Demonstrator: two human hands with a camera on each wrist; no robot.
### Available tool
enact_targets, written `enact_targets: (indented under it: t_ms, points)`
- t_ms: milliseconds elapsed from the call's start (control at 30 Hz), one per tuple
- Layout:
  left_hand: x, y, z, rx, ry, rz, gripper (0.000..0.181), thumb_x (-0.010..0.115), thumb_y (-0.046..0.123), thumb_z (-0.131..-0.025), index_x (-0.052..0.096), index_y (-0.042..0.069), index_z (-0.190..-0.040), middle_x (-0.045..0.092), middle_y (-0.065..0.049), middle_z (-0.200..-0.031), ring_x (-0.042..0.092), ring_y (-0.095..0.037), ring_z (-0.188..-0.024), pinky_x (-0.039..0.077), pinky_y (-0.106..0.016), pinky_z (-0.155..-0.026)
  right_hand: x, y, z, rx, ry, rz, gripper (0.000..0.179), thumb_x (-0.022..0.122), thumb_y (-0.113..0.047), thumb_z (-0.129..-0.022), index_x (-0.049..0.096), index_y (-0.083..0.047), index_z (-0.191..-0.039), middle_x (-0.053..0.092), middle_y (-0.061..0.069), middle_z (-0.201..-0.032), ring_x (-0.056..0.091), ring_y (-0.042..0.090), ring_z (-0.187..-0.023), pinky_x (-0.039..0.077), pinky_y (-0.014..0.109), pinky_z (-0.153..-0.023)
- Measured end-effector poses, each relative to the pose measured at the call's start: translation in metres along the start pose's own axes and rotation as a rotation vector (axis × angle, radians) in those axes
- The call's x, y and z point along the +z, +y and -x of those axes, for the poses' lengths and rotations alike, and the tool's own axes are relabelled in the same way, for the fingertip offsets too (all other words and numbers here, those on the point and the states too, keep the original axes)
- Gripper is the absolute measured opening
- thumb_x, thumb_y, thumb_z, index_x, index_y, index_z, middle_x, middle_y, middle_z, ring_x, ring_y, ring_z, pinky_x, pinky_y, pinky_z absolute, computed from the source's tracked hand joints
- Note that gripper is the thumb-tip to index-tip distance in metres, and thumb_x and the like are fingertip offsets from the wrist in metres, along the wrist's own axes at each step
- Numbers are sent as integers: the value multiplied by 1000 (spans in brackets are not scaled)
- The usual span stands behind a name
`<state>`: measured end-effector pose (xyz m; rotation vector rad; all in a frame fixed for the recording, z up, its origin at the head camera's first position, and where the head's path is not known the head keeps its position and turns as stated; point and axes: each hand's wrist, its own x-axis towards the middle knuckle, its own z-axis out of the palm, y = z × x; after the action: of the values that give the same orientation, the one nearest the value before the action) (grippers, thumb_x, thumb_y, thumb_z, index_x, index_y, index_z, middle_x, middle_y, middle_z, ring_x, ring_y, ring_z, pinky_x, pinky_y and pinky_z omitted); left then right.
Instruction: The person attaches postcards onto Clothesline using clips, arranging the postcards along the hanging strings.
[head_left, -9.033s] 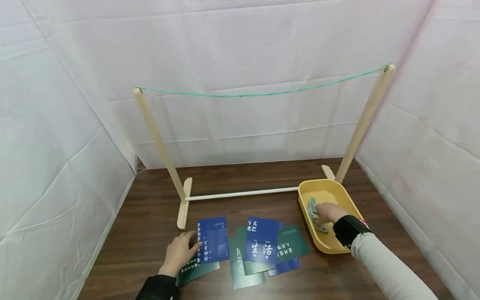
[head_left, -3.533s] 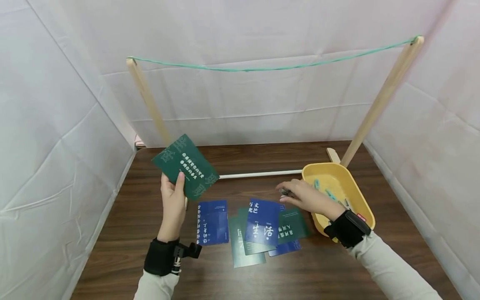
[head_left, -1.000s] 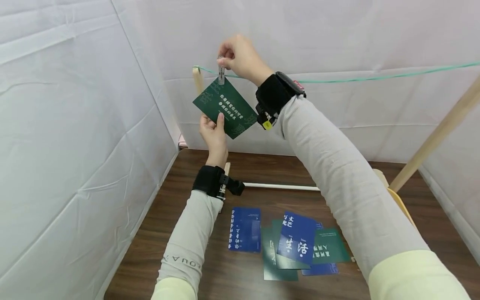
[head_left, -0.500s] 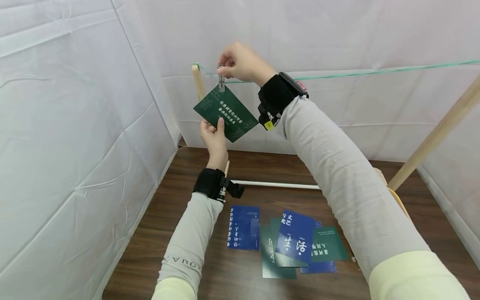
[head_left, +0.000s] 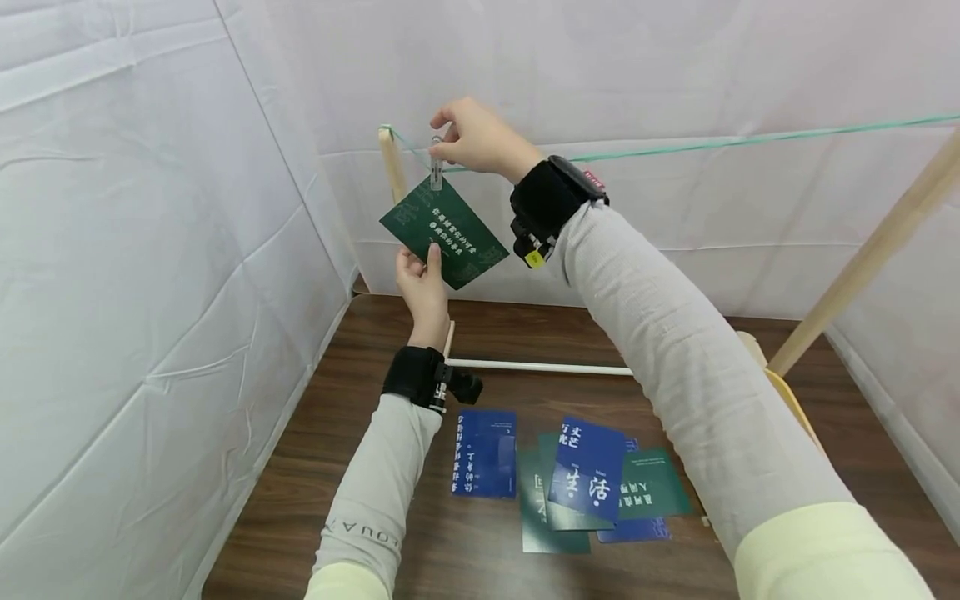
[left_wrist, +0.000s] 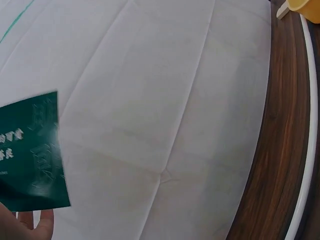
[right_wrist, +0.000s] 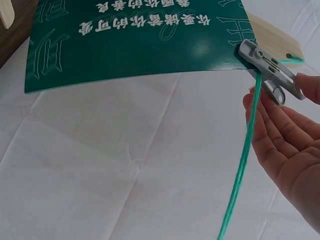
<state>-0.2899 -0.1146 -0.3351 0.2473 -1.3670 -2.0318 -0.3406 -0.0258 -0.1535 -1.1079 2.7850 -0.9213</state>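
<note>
My left hand (head_left: 422, 292) holds the lower edge of a dark green card (head_left: 450, 229) with white writing, thumb in front and fingers behind. The card hangs tilted, one corner up at the green cord (head_left: 645, 152). A grey metal clothes peg (right_wrist: 265, 67) grips that corner at the cord. Around the peg's handle end is my right hand (head_left: 483, 137), its thumb right at one lever and the fingers spread apart from the thumb. In the left wrist view the card (left_wrist: 35, 155) covers most of the left fingers.
The cord runs from a left wooden post (head_left: 392, 162) to a right post (head_left: 870, 250), above a white bar (head_left: 547, 367). A blue card (head_left: 485, 454) and a pile of blue and green cards (head_left: 588, 471) lie on the brown table. My right sleeve mostly hides a yellow basket (head_left: 795, 408).
The left hand lifted the green card from the table to the cord; the right hand brought a peg from the basket. Since half a second ago, the right fingers have spread away from the peg.
</note>
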Motion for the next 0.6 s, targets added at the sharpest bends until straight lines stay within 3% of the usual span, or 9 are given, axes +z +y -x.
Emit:
enact_targets:
  t_ms: [167,333,433,600]
  points:
    - [-6,-10,9,-53,3,-8,35,57,14,-95,49,3,-127,58,3,-91,56,-11,-93,47,-30,-94,-1,8,9,31,13,15,60,52,-28,-97,28,-5,-147,43,17,-144,48,25,-128,43,35,-104]
    - [-21,-24,17,-90,9,-40,45,57,16,-95,42,6,-136,54,-13,-121,50,-24,-115,41,-34,-103,-5,17,24,25,106,54,70,49,-39,-97,15,-10,-151,27,13,-154,32,24,-140,32,36,-114]
    - [-30,-31,20,-107,-5,-37,46,57,14,-95,40,5,-137,49,-19,-130,48,-28,-120,41,-35,-104,-12,23,36,1,166,78,69,49,-40,-97,16,-11,-151,27,12,-155,29,23,-142,27,36,-116]
    - [-43,-37,26,-125,-14,-82,46,56,11,-95,40,4,-137,50,-19,-127,50,-28,-118,43,-35,-101,-24,29,58,-42,241,88,63,50,-38,-97,25,-11,-149,34,10,-151,32,21,-140,27,33,-116]
